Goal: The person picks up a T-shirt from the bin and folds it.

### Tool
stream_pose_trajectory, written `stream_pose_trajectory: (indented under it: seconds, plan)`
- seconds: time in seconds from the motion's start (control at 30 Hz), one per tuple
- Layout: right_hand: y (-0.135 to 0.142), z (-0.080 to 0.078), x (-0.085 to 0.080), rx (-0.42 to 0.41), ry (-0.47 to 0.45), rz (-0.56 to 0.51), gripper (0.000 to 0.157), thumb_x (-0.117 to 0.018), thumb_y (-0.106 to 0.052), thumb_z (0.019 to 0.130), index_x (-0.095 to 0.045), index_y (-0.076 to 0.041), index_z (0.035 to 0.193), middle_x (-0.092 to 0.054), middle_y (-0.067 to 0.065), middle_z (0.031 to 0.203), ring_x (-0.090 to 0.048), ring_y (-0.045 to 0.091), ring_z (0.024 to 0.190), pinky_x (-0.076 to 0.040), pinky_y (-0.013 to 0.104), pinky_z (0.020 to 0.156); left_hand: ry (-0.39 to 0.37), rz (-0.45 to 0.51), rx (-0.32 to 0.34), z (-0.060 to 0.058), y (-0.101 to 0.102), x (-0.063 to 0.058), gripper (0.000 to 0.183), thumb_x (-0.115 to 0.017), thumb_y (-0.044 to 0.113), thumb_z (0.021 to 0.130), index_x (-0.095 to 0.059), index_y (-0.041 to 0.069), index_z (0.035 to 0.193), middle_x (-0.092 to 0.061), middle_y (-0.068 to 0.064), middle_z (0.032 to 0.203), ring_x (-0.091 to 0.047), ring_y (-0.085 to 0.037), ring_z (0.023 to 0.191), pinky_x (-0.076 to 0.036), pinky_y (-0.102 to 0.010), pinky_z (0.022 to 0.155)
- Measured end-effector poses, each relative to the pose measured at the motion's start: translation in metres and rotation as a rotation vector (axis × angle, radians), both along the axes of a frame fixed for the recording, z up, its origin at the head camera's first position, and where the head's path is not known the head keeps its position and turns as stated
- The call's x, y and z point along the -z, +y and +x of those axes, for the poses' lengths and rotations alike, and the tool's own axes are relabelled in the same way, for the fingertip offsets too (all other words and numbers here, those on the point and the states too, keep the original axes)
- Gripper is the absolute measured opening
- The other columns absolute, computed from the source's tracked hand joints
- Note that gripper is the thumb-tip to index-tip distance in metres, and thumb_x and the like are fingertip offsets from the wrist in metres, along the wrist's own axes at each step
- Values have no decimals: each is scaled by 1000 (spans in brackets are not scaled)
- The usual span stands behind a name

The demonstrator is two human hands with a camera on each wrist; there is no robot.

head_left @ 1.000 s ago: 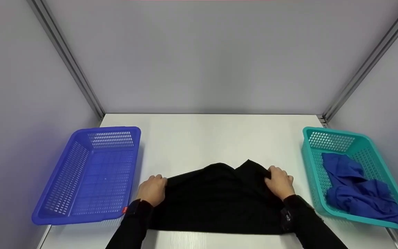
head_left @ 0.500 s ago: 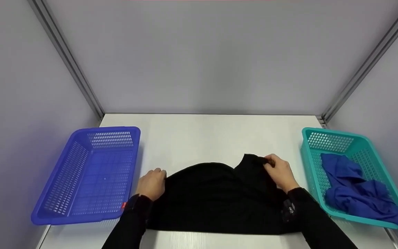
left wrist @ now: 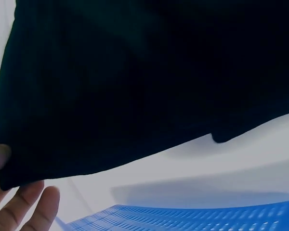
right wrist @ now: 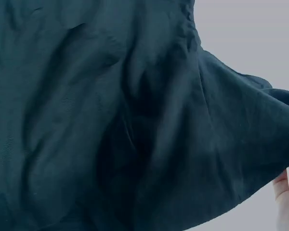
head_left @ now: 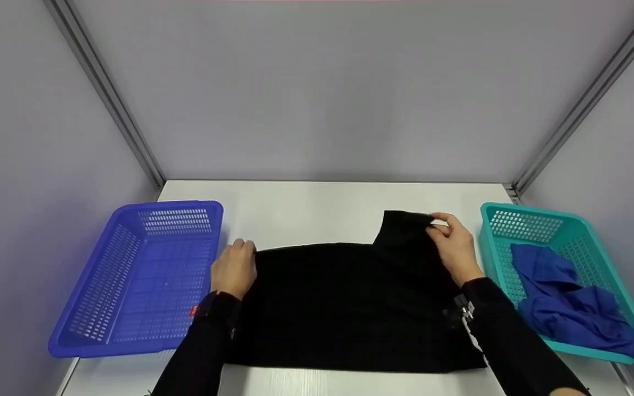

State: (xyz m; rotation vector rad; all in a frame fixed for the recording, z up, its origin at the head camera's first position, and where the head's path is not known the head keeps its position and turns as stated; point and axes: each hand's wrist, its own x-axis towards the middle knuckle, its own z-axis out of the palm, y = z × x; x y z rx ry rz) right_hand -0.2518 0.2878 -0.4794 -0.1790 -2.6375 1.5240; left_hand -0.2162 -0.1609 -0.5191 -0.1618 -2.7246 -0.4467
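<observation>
A black shirt [head_left: 339, 313] lies spread across the front of the white table in the head view, with a short sleeve [head_left: 405, 231] jutting up at its far right. My left hand [head_left: 234, 269] pinches the far left corner. In the left wrist view the thumb and fingers [left wrist: 29, 207] meet at that corner, the cloth stretched out from them. My right hand [head_left: 454, 247] pinches the outer corner of the sleeve between thumb and fingers. Folds and a shoulder seam show across the cloth [right wrist: 168, 125] in the right wrist view, where only part of the hand appears at the right edge.
At the left stands a blue-violet plastic basket [head_left: 168, 269] with nothing inside. A teal basket [head_left: 490, 264] at the right holds a crumpled blue cloth [head_left: 551, 275] that hangs over its near rim. Grey panels [head_left: 333, 93] wall in the white table [head_left: 306, 214].
Both hands have moved away from the body, drawing the shirt's far edge farther back and straighter. The right hand has shifted its grip and pulled the sleeve up and out.
</observation>
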Motion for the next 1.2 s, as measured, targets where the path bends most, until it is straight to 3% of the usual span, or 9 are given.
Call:
stream_pose_trajectory:
  seconds: [0.13, 0.23, 0.33, 0.5, 0.7, 0.8, 0.97, 1.1, 1.2]
  plan:
    - [4, -2, -11, 14, -1, -65, 48, -58, -23, 109, -49, -6, 153, -63, 22, 145, -62, 28, 130, -49, 18, 90, 24, 33, -13, -4, -1, -6, 4, -69, 0, 92, -67, -3, 93, -66, -18, 90, -67, -41, 84, -58, -57, 70]
    - [7, -3, -13, 8, 0, -127, 47, -59, -24, 109, -51, -3, 150, -64, 20, 144, -68, 14, 116, -52, 16, 86, 31, 37, -9, -3, -2, -7, 4, -68, 1, 93, -69, -3, 94, -67, -17, 91, -68, -40, 84, -59, -56, 71]
    - [13, 1, -11, -39, -16, -207, 50, -62, -24, 108, -49, -3, 152, -73, 9, 134, -69, 2, 103, -56, 22, 87, 29, 24, 6, 0, -3, -5, 1, -69, -1, 92, -69, -1, 93, -67, -16, 90, -68, -39, 83, -59, -55, 71]
    - [29, 15, 5, -175, -94, -352, 59, -64, -23, 107, -39, -2, 156, -76, -10, 114, -72, 8, 103, -57, 31, 92, -11, -46, 53, 8, -5, 2, 10, -72, -6, 84, -65, 1, 87, -65, -15, 84, -67, -39, 77, -57, -53, 65]
    - [57, 37, 30, -393, -286, -325, 64, -65, -19, 106, -32, 1, 156, -78, -1, 107, -70, 15, 101, -54, 33, 93, -112, -160, 96, 22, -6, 9, 18, -75, -8, 74, -63, 1, 83, -64, -14, 81, -65, -37, 75, -56, -51, 62]
    - [71, 46, 38, -485, -347, -355, 53, -64, -15, 106, -38, 1, 149, -78, 0, 110, -71, 15, 103, -55, 31, 95, -117, -199, 115, 28, -8, 11, 21, -79, -7, 72, -63, 1, 83, -64, -14, 81, -65, -36, 75, -56, -51, 61]
    - [91, 56, 43, -639, -396, -517, 21, -56, 0, 106, -51, -8, 125, -80, -1, 110, -73, 13, 107, -56, 29, 98, -87, -249, 131, 37, -8, 18, 20, -81, -6, 71, -65, 0, 82, -64, -14, 80, -65, -36, 73, -56, -51, 60]
    - [101, 63, 44, -742, -458, -626, 23, -50, 6, 106, -56, -14, 116, -80, -4, 101, -72, 10, 102, -55, 29, 96, -85, -278, 127, 43, -7, 25, 17, -80, -5, 74, -66, 0, 82, -66, -16, 81, -66, -36, 73, -56, -51, 59]
    - [104, 68, 46, -773, -512, -639, 28, -50, 7, 105, -59, -18, 115, -78, -6, 99, -70, 8, 97, -56, 27, 92, -97, -300, 125, 47, -6, 31, 16, -78, -5, 77, -64, 1, 81, -66, -16, 82, -66, -36, 73, -57, -51, 58]
